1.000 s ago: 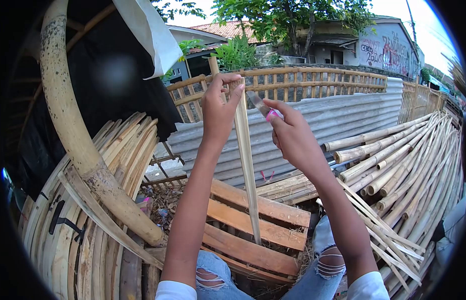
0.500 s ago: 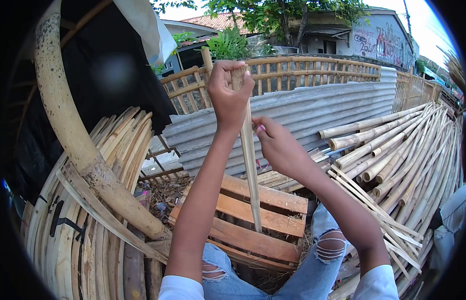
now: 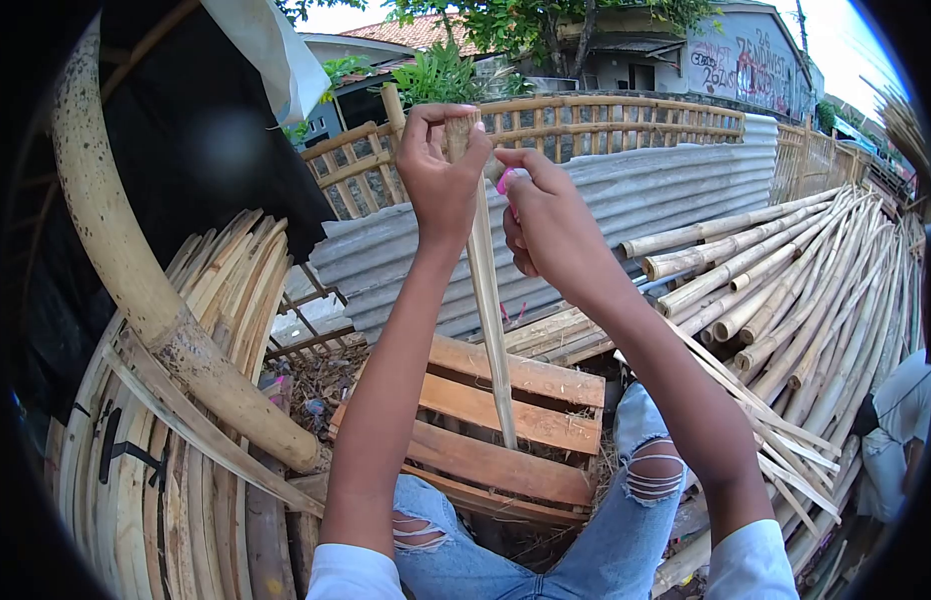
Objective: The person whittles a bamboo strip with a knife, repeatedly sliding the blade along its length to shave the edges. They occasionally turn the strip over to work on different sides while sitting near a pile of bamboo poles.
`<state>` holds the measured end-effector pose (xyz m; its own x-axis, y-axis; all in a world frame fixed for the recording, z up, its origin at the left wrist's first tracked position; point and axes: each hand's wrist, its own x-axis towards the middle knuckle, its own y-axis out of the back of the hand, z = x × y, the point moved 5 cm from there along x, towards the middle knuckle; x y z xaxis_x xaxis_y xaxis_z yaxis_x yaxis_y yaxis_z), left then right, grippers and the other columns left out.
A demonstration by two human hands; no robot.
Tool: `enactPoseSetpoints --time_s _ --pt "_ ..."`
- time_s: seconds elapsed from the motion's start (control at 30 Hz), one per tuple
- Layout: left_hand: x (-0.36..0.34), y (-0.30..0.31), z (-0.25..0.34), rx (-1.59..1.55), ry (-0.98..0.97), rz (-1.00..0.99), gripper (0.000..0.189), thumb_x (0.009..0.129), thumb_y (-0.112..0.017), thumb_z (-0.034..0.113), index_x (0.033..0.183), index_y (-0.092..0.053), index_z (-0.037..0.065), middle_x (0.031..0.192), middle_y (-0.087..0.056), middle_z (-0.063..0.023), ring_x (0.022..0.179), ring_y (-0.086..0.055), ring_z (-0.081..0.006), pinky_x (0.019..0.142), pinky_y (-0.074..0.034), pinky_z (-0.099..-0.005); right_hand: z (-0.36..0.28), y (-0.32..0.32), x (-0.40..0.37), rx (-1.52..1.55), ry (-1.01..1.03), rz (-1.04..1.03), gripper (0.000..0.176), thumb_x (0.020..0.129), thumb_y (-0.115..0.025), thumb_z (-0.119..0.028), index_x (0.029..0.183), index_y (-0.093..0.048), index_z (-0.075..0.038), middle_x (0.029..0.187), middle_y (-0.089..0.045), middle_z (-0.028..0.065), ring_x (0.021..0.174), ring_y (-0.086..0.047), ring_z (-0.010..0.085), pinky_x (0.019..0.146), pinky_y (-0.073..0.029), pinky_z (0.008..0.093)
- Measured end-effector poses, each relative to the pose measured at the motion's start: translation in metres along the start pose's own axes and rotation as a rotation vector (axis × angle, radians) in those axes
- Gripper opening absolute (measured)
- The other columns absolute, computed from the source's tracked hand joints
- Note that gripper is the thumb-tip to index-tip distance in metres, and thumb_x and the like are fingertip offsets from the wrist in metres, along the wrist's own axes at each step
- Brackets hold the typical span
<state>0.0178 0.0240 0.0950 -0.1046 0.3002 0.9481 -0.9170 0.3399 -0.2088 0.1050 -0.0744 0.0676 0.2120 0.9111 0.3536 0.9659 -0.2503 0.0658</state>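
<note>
My left hand (image 3: pixel 441 180) is closed around the top of a split bamboo strip (image 3: pixel 488 310), with the thumb on the near side. The strip stands almost upright, its lower end down at the slatted wooden crate (image 3: pixel 506 465) between my knees. My right hand (image 3: pixel 556 225) is closed just right of the strip, close below the left fingers. Something pink (image 3: pixel 507 181) shows at its thumb and forefinger; the rest of what it grips is hidden, so its kind cannot be made out.
Long bamboo poles (image 3: pixel 746 290) lie piled on the right, with thin strips near my right arm. Split bamboo slats (image 3: pixel 176 480) and a thick leaning pole (image 3: pixel 116 220) stand left. Corrugated sheeting (image 3: pixel 626 200) runs ahead. Another person (image 3: pixel 901 420) is at the far right edge.
My right hand has risen along the strip, closer to my left hand. The left hand still grips the strip's top. The whole view has shifted slightly.
</note>
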Motion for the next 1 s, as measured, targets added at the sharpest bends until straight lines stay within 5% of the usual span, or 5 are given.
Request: enactPoseSetpoints --time_s 0.17,0.23,0.3,0.37,1.0 --pt "0.000 0.016 0.003 0.040 0.061 0.015 0.019 0.078 -0.063 -0.006 0.095 -0.056 0.000 0.096 -0.059 -0.0075 0.092 -0.056 -0.0132 0.088 -0.043 -0.0262 0.057 -0.019 -0.016 -0.301 0.147 0.029 0.031 0.096 -0.034 -0.014 0.118 -0.045 0.005 0.098 -0.057 0.0359 0.098 -0.057 0.0472 0.084 -0.042 0.0499" --pt "0.002 0.018 0.004 0.032 0.038 0.007 0.019 0.079 -0.063 -0.005 0.096 -0.057 -0.001 0.097 -0.059 -0.0074 0.093 -0.056 -0.0134 0.089 -0.042 -0.0266 0.071 -0.024 -0.014 -0.228 -0.042 -0.117 0.036 0.099 -0.035 -0.021 0.130 -0.041 -0.003 0.056 -0.041 0.0010 0.042 -0.039 0.0107 0.040 -0.034 0.0283" --pt "-0.001 0.016 0.005 -0.025 0.039 0.005 0.018 0.080 -0.063 -0.005 0.097 -0.057 -0.001 0.097 -0.059 -0.0071 0.094 -0.055 -0.0132 0.090 -0.042 -0.0270 0.043 -0.017 -0.006 -0.138 0.051 -0.072 0.036 0.099 -0.036 -0.021 0.130 -0.040 -0.003 0.054 -0.040 0.0007 0.041 -0.039 0.0104 0.039 -0.034 0.0276" --pt "-0.001 0.011 0.008 -0.032 0.049 0.006 0.018 0.080 -0.063 -0.005 0.096 -0.057 -0.001 0.097 -0.059 -0.0071 0.095 -0.055 -0.0129 0.090 -0.041 -0.0272 0.009 -0.014 -0.010 0.090 -0.048 -0.032 0.036 0.098 -0.033 -0.018 0.123 -0.042 0.005 0.095 -0.059 0.0318 0.087 -0.060 0.0453 0.080 -0.043 0.0498" --pt "0.000 0.034 0.001 -0.094 -0.003 0.042 0.020 0.080 -0.065 -0.002 0.098 -0.058 0.001 0.100 -0.060 -0.0062 0.098 -0.055 -0.0128 0.093 -0.039 -0.0273 0.116 -0.041 -0.050 -0.132 0.000 -0.022 0.036 0.099 -0.032 -0.015 0.132 -0.037 -0.001 0.067 -0.053 0.0144 0.062 -0.054 0.0229 0.063 -0.044 0.0403"
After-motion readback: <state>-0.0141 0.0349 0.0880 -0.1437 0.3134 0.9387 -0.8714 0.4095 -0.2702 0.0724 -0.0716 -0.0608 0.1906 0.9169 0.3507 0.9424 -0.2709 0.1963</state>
